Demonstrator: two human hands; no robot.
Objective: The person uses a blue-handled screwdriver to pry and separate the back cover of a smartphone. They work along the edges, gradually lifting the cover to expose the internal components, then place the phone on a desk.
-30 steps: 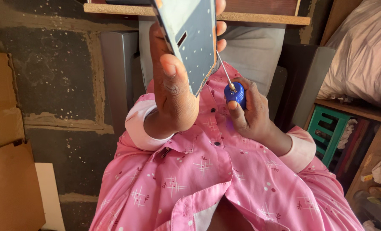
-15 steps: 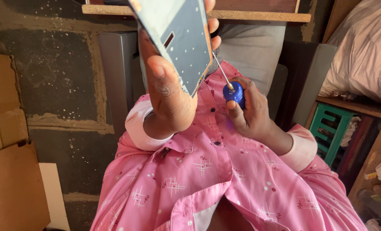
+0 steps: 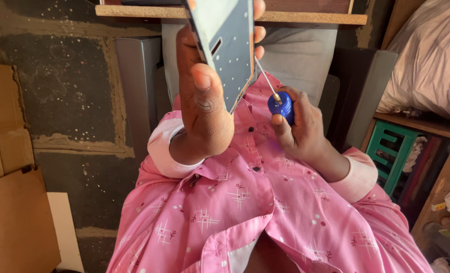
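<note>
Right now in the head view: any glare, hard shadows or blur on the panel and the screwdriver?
Head view: hard sunlight, no motion blur. The flat grey panel is evenly lit with no blown glare; the left hand holding it is sharp. The screwdriver in the right hand has a small glint on its shaft. The pink shirt is bright, while the floor sits in shade.

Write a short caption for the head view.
Left hand holds a flat panel; right hand grips a blue-handled screwdriver.
</note>
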